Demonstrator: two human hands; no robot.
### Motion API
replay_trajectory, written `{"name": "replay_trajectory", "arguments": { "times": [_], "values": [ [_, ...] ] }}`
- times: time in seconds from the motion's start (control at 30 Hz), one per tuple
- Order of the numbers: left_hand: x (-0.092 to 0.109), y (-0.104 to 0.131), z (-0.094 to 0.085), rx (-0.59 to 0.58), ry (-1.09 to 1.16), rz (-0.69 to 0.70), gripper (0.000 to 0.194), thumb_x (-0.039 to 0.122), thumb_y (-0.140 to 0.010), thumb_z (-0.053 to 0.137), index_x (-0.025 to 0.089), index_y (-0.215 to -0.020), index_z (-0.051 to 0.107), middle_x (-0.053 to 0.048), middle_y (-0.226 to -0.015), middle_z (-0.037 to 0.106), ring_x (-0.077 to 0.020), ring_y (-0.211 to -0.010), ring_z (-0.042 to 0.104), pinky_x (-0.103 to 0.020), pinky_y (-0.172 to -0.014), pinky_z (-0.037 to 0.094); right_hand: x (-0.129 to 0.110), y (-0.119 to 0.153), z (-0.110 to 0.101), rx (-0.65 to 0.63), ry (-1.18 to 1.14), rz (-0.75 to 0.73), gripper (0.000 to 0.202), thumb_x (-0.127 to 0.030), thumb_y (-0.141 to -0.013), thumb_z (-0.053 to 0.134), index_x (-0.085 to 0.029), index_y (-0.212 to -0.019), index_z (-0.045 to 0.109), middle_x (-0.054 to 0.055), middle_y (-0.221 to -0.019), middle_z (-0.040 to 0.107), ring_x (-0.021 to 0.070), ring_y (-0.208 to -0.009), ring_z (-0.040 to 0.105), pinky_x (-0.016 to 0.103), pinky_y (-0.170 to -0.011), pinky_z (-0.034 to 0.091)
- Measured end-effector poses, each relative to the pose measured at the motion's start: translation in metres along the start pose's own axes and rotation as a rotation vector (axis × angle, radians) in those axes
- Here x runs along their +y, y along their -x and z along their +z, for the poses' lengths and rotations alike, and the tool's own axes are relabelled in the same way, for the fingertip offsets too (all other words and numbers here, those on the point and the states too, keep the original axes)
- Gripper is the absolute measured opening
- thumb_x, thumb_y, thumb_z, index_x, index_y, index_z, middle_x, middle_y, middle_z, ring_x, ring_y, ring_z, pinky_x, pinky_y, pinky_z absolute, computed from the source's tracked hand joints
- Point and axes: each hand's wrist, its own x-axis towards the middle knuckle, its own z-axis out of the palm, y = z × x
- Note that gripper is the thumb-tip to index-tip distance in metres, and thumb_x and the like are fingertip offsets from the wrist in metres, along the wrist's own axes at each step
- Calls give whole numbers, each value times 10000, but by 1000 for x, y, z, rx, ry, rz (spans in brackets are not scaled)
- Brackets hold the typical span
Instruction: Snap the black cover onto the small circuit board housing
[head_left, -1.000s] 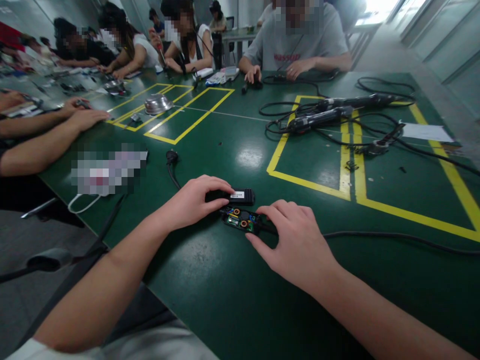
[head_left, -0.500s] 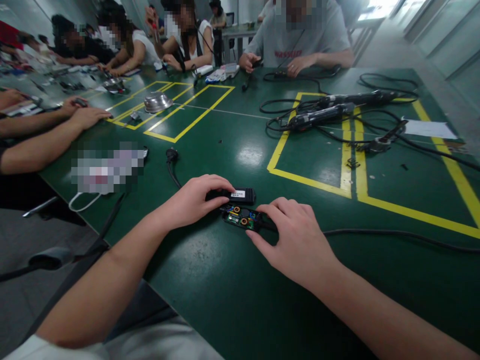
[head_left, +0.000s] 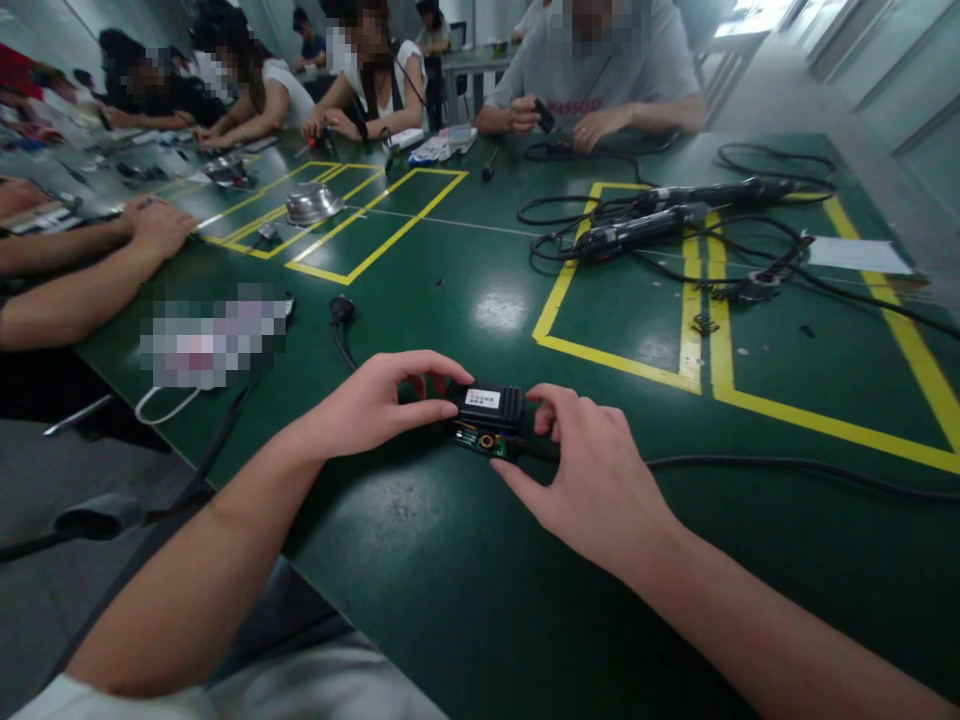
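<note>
Between the thumb and fingers of my left hand (head_left: 382, 405) is the left end of a black cover (head_left: 491, 402) with a white label. It is raised over the rear part of an open black housing, whose green circuit board (head_left: 484, 440) with copper rings shows along the front. My right hand (head_left: 589, 450) is curved round the right end of the housing, thumb and fingers apart, the thumb tip by its front right corner. Whether it touches the housing is unclear. A black cable (head_left: 750, 463) runs off to the right, and a plug (head_left: 342, 312) lies behind my left hand.
Two black electric screwdrivers (head_left: 637, 232) with coiled cables lie at the back right, near small screws (head_left: 705, 325) and yellow tape. A metal bowl (head_left: 311, 204) stands at the back left. A pixelated packet (head_left: 217, 340) lies left. Other people sit around the table.
My left hand has brought the black cover forward from behind the housing to above its board. The fingers of my right hand have lifted slightly. A person opposite has raised a small black part.
</note>
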Motion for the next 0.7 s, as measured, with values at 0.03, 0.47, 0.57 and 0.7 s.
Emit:
{"name": "replay_trajectory", "arguments": {
  "times": [0.03,0.47,0.57,0.7],
  "values": [
    [1,1,-1,-43,16,9,301,333,-978,796,212,-1253,794,-74,-1214,821,-221,-1034,746,-327,-902,583,0,0,0,6,-14,7,556,-424,-884,811,-187,-1341,601,58,-959,707,270,-852,652,414,-837,442],
    [5,2,-3,-141,2,121,236,259,-968,814,209,-1198,804,-78,-1202,814,-218,-1114,749,-344,-1010,574,-1,0,-5,-53,-20,-91,246,-393,-1033,736,-215,-1203,740,96,-1117,747,284,-1006,692,443,-908,463],
    [7,3,-4,-124,-4,100,257,279,-958,820,210,-1204,796,-77,-1191,809,-223,-1091,747,-347,-984,579,-1,0,-5,-44,-16,-101,257,-393,-1041,727,-226,-1235,748,101,-1134,746,288,-1026,694,448,-922,472],
    [7,4,-6,-131,-21,87,261,280,-952,817,219,-1204,794,-77,-1197,804,-230,-1099,742,-360,-994,576,-2,0,-7,-50,-32,-89,277,-401,-1033,724,-226,-1245,757,106,-1155,739,293,-1044,693,460,-931,482]
  ]
}}
